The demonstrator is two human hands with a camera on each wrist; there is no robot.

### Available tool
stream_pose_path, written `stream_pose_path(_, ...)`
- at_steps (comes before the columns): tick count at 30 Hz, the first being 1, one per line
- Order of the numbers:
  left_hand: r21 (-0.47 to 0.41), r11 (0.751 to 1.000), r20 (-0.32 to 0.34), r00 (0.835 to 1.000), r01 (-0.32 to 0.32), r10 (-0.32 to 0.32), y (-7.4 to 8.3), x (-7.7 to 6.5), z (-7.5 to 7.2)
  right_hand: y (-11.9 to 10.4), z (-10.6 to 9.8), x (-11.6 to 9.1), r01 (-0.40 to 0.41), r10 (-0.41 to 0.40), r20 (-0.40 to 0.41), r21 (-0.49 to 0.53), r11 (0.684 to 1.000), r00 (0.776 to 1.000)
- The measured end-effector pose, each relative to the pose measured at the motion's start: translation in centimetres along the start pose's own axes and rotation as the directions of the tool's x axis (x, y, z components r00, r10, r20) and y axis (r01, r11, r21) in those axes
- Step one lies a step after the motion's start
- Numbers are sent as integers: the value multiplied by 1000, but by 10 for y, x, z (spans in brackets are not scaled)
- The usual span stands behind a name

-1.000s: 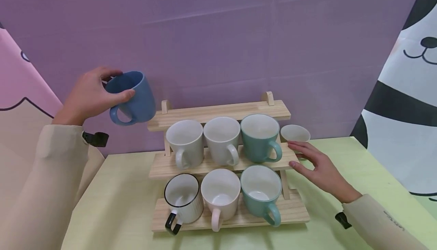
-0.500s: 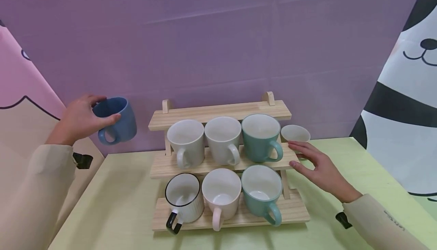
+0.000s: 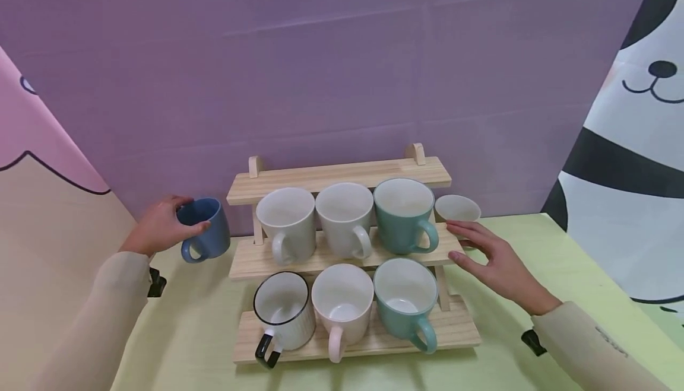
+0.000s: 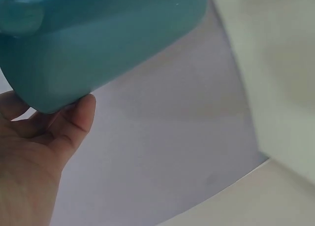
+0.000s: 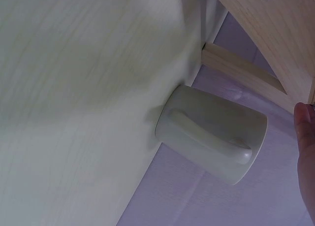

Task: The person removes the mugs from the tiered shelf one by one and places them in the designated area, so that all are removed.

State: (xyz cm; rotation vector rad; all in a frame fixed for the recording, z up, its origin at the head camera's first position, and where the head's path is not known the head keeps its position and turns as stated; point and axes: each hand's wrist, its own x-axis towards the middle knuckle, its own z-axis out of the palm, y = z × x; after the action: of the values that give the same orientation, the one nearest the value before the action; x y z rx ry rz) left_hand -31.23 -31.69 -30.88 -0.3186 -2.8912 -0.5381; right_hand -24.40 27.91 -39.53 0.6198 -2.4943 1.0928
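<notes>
My left hand (image 3: 162, 223) pinches the rim of a blue mug (image 3: 216, 238), left of the wooden rack, with its handle towards me. In the left wrist view the left hand's fingers (image 4: 74, 120) press on that mug (image 4: 103, 48), which looks teal there. Whether its base touches the table is unclear. My right hand (image 3: 499, 266), fingers extended, touches the right end of the rack's middle shelf (image 3: 246, 263); a fingertip (image 5: 302, 113) meets the wood in the right wrist view. A white mug (image 3: 458, 207) stands behind this hand.
The middle shelf bears two white mugs (image 3: 288, 225) (image 3: 344, 219) and a teal mug (image 3: 398, 225). Below stand a black-rimmed white mug (image 3: 291, 326), a pink mug (image 3: 352, 314) and another teal mug (image 3: 398, 317). The bare top shelf (image 3: 342, 176) is near the purple backdrop (image 3: 331, 70).
The left hand, holding the blue mug, has come down from above the rack's left side, swinging left and then back to the right. My right hand keeps its place at the shelf.
</notes>
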Motion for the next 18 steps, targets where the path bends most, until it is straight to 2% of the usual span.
stream_pose_path(5,16,1000,24,1000,18,-19,-4,7,30,-1,-2,0,1,0,7,-2,1000,1000)
stream_pose_path(10,-13,1000,19,1000,21,-21,-8,12,52,-2,-3,-1,11,-11,16,-10,1000,1000)
stream_pose_path(18,-57,998,5,1000,5,-5,-9,16,72,-3,-4,-2,5,-4,22,-33,999,1000)
